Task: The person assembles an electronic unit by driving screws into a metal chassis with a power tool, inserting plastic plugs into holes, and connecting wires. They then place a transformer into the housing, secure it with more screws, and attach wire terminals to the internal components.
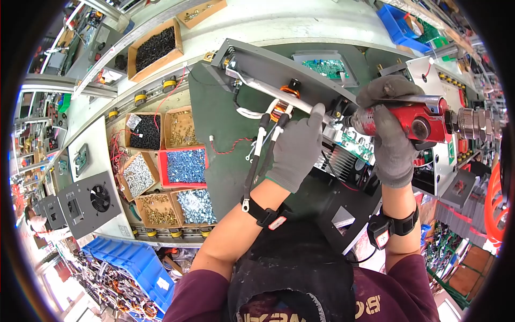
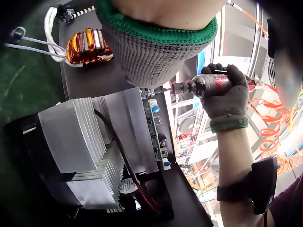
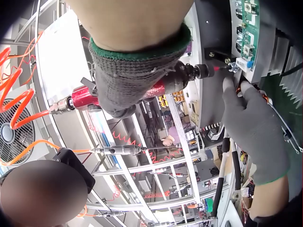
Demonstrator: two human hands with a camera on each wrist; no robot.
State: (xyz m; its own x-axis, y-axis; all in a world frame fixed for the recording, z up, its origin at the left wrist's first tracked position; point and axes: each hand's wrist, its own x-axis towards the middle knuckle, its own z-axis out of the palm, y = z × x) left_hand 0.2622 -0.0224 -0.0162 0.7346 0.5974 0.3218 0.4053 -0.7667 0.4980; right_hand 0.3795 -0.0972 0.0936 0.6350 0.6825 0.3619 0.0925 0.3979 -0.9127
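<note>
My gloved right hand (image 1: 394, 131) grips a red air driver (image 1: 416, 122), fingers wrapped round its body; in the right wrist view the driver (image 3: 158, 89) points its bit at a screw (image 3: 233, 66) by the green board's corner. Close to that bit, the gloved left hand (image 1: 300, 150) rests at the grey metal chassis (image 1: 279, 67), two fingertips extended near the screw. Black-and-white cables (image 1: 261, 140) with ring ends run beside the left hand. A copper-wound coil (image 2: 87, 46) lies in the chassis, and silver heatsink fins (image 2: 78, 137) stand by the circuit board (image 2: 154, 130).
Cardboard boxes (image 1: 181, 129) and a red tray (image 1: 160, 167) of small hardware stand left of the dark green mat (image 1: 225, 177). A box of black parts (image 1: 177, 51) is farther back. A fan panel (image 1: 80, 217) lies at left; coiled orange hoses (image 3: 19, 111) hang near the driver.
</note>
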